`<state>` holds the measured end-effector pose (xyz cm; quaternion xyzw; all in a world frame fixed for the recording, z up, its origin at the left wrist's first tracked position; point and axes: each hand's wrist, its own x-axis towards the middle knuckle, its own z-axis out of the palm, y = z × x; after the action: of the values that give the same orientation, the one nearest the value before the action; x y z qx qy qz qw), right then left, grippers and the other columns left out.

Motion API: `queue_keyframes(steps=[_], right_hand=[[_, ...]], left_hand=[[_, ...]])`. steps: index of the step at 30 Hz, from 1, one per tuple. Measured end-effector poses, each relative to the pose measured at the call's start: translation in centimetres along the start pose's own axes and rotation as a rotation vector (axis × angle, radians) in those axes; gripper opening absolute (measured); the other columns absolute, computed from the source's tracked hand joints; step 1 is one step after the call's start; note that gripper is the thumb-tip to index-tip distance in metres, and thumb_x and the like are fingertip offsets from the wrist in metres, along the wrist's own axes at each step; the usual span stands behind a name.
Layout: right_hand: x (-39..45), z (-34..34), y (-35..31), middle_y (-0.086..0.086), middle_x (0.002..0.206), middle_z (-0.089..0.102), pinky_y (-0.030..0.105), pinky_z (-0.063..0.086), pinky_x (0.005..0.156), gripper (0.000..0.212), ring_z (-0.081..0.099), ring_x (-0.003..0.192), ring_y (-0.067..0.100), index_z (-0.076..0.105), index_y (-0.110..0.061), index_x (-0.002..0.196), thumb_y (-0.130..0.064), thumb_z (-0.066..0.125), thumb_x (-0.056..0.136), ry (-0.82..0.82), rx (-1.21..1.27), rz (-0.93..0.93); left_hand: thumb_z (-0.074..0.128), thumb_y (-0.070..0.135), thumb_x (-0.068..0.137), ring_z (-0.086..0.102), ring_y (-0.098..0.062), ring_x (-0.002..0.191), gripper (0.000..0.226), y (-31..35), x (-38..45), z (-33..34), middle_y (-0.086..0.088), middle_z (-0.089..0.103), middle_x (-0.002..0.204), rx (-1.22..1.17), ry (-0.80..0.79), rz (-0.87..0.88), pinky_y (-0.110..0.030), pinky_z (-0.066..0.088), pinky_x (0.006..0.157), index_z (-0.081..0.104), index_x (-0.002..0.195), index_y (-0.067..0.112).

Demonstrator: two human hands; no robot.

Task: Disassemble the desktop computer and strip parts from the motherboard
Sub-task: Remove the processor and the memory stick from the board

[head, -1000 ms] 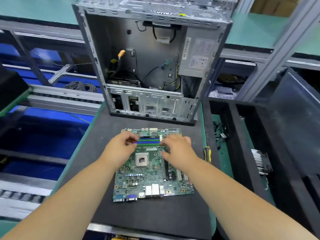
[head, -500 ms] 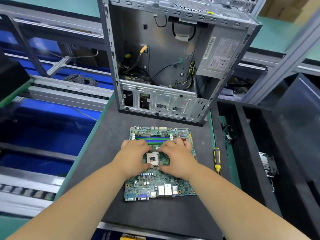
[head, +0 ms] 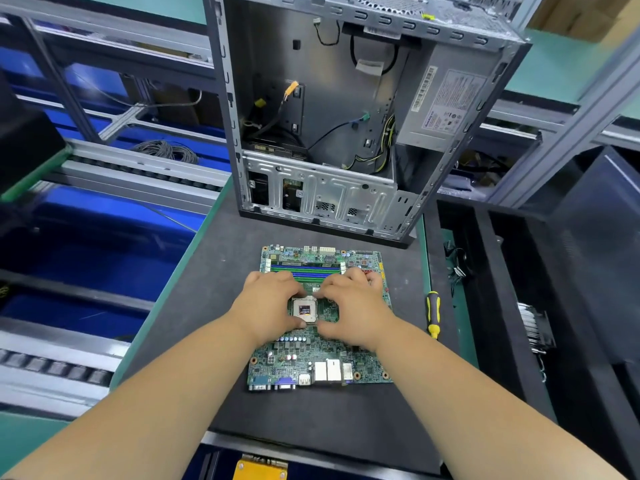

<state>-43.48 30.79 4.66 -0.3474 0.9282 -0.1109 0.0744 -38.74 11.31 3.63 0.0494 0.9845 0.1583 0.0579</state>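
Both hands stay flanking square metal CPU socket on green motherboard.

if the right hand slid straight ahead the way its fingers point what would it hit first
Most likely the memory slots on the motherboard, just beyond the right hand. The open computer case stands farther along. Depth is uncertain.

Moved from the memory slots at the motherboard's twelve o'clock edge down to the processor socket at centre; left hand at nine o'clock, right hand at three o'clock.
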Motion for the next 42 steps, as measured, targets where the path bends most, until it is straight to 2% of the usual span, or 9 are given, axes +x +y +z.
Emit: queue_keyframes(steps=[4, 7, 10, 14, 23, 29, 33, 42], right_hand=[[0.6, -0.7, 0.4, -0.018, 0.113, 0.060, 0.039, 0.013, 0.096, 0.037, 0.034, 0.109, 0.015, 0.067, -0.037, 0.117, -0.052, 0.046, 0.091, 0.027, 0.016, 0.009], [1.1, -1.0, 0.5, -0.018, 0.103, 0.059, 0.039, 0.013, 0.094, 0.027, 0.036, 0.108, 0.013, 0.066, -0.037, 0.104, -0.053, 0.047, 0.092, 0.065, 0.040, 0.046], [1.6, -1.0, 0.5, -0.019, 0.103, 0.059, 0.035, 0.011, 0.091, 0.021, 0.037, 0.109, 0.011, 0.064, -0.037, 0.096, -0.051, 0.048, 0.094, 0.116, 0.039, 0.062], [2.5, -1.3, 0.1, -0.018, 0.103, 0.061, 0.033, 0.011, 0.084, 0.017, 0.040, 0.108, 0.012, 0.065, -0.036, 0.095, -0.045, 0.051, 0.098, 0.164, 0.019, 0.101], [2.5, -1.4, -0.9, -0.017, 0.104, 0.061, 0.035, 0.015, 0.091, 0.013, 0.042, 0.109, 0.012, 0.066, -0.035, 0.098, -0.038, 0.054, 0.096, 0.177, 0.018, 0.029], [1.9, -0.9, -1.6, -0.017, 0.105, 0.057, 0.037, 0.014, 0.096, 0.034, 0.043, 0.113, 0.014, 0.064, -0.034, 0.111, -0.053, 0.062, 0.083, 0.114, -0.035, -0.141], [1.8, -0.2, -2.4, -0.015, 0.107, 0.058, 0.039, 0.012, 0.097, 0.048, 0.042, 0.109, 0.013, 0.065, -0.030, 0.112, -0.064, 0.064, 0.077, 0.026, -0.148, -0.200], [2.1, 0.2, -2.9, -0.016, 0.101, 0.060, 0.037, 0.011, 0.099, 0.037, 0.049, 0.102, 0.012, 0.067, -0.030, 0.103, -0.054, 0.071, 0.076, 0.009, -0.107, -0.129]], left_hand=[[0.072, 0.060, 0.071, 0.050, -0.008, 0.109, 0.056, 0.0, 0.0, -0.1, 0.017, 0.053, 0.107, -0.010, -0.010, 0.001, -0.030, 0.027, 0.098, 0.058, 0.121, 0.038], [0.071, 0.060, 0.073, 0.050, -0.009, 0.111, 0.057, 0.0, 0.0, -0.1, 0.015, 0.053, 0.110, -0.006, -0.017, 0.008, -0.031, 0.026, 0.099, 0.057, 0.123, 0.037], [0.070, 0.059, 0.074, 0.049, -0.010, 0.113, 0.059, 0.0, -0.1, -0.1, 0.014, 0.052, 0.112, -0.008, -0.021, 0.011, -0.031, 0.025, 0.101, 0.056, 0.126, 0.036], [0.068, 0.060, 0.075, 0.048, -0.011, 0.115, 0.060, 0.1, 0.0, -0.3, 0.013, 0.051, 0.115, 0.012, -0.031, 0.022, -0.032, 0.025, 0.102, 0.054, 0.129, 0.035], [0.069, 0.055, 0.076, 0.042, -0.011, 0.122, 0.067, -0.8, -0.4, -0.5, 0.011, 0.048, 0.121, -0.033, -0.063, 0.073, -0.032, 0.024, 0.106, 0.049, 0.136, 0.032], [0.070, 0.035, 0.076, 0.046, -0.012, 0.117, 0.050, -1.8, -1.3, -0.7, 0.009, 0.053, 0.116, -0.141, 0.047, 0.057, -0.030, 0.027, 0.103, 0.058, 0.124, 0.029], [0.069, 0.033, 0.076, 0.046, -0.013, 0.116, 0.047, -2.1, -1.7, -0.4, 0.009, 0.052, 0.115, -0.140, 0.060, 0.028, -0.030, 0.027, 0.103, 0.058, 0.122, 0.028], [0.071, 0.040, 0.078, 0.042, -0.014, 0.120, 0.053, -2.1, -2.0, 0.1, 0.009, 0.048, 0.122, -0.141, 0.056, 0.009, -0.032, 0.028, 0.104, 0.053, 0.126, 0.027]])
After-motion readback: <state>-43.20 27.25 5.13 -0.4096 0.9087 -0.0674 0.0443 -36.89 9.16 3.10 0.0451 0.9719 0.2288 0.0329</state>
